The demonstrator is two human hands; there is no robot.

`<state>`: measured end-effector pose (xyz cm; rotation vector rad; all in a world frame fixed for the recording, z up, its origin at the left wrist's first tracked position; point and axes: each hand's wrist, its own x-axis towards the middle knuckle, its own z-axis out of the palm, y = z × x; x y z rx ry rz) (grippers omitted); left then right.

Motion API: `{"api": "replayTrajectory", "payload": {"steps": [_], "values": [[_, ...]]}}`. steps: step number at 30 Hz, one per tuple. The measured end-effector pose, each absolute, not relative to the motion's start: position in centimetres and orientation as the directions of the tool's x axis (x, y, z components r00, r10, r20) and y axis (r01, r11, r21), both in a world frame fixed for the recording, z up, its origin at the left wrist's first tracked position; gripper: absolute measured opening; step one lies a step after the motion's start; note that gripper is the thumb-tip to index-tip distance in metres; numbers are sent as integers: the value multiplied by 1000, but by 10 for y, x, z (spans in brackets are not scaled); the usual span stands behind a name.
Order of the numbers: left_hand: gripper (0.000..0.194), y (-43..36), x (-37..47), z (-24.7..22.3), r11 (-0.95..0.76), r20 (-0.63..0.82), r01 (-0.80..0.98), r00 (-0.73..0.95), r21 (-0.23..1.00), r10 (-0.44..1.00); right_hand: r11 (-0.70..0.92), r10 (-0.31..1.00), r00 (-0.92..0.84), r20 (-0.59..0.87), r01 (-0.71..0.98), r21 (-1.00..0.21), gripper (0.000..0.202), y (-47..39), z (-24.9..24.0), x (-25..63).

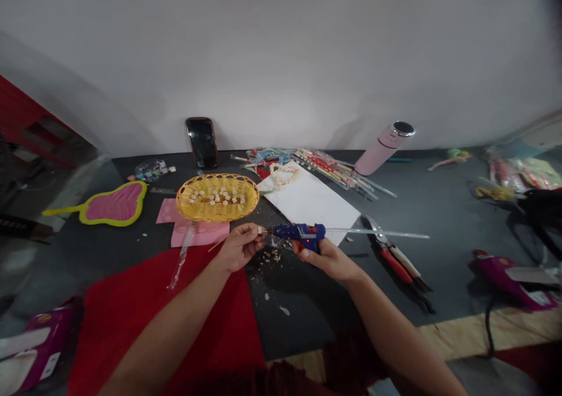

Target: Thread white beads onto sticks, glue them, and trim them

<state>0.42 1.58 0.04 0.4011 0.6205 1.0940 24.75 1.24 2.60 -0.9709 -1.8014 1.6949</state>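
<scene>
My right hand (327, 258) is wrapped round a blue glue gun (292, 231), and a long clear glue stick (377, 232) sticks out of its back end. The fingers of my left hand (240, 248) pinch a small cream-coloured piece (260, 230) right at the gun's nozzle; whether the two touch I cannot tell. A thin stick (216, 245) shows beside that hand. Just beyond it stands a yellow woven basket (219, 214) with several small cream pieces inside. Crumbs and scraps (271, 257) are scattered on the dark table below the gun.
White board (318, 203), red-handled pruning shears (395, 258), a pink bottle (380, 150) and patterned strips (338, 171) are on the right. Leaning on the wall is a phone (202, 143). At left are a pink-and-yellow fan (116, 203), pink sheets (199, 232) and red cloth (171, 326).
</scene>
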Motion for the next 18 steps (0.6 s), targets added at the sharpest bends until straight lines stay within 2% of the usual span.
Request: {"api": "replayTrajectory", "payload": {"steps": [18], "values": [[16,16,4,1,428,-288,-675,317,601,904,-16,760,-639,-122,169,-985,34,12,29,245]]}}
